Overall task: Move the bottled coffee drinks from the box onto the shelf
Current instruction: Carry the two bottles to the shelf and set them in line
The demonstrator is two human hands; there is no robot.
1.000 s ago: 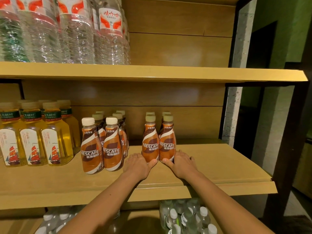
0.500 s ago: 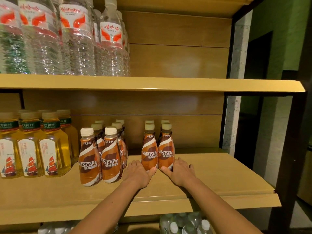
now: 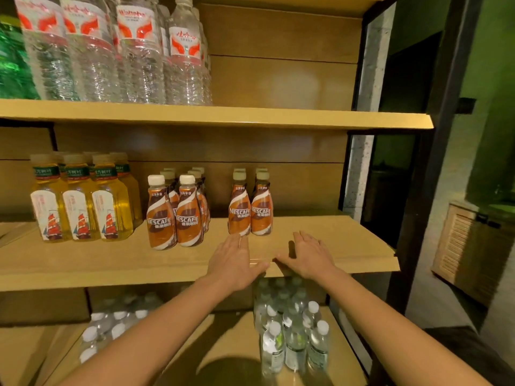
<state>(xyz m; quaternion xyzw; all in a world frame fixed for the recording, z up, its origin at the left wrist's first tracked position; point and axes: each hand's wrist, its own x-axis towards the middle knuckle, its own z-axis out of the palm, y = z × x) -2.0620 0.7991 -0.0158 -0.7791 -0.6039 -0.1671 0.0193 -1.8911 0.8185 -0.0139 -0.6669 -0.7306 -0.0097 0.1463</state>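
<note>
Middle shelf (image 3: pixel 348 246), far left: yellow tea bottles (image 3: pixel 80 201), upright, in rows. Just to their right: a block of coffee bottles (image 3: pixel 174 215), upright, two white-capped ones in front and more behind them. A gap, then a second group of coffee bottles (image 3: pixel 250 210) near the shelf's middle: two in front, side by side and touching, labels forward, with the caps of two more visible behind.

Left hand (image 3: pixel 234 263): flat, palm down, fingers straight and together, holding nothing. Its fingertips are at the foot of the front-left bottle of the second group (contact or a small gap, cannot tell). Its thumb stretches right along the shelf's front edge.

Right hand (image 3: pixel 309 257): also flat, palm down, fingers straight, holding nothing. It is over the shelf's front edge, apart from the bottles. Its thumb points left, tip near the left thumb.

Shelf above: large water bottles (image 3: pixel 139 51) on its left half. Shelf below: small water bottles (image 3: pixel 292 330), beneath the right hand.
</note>
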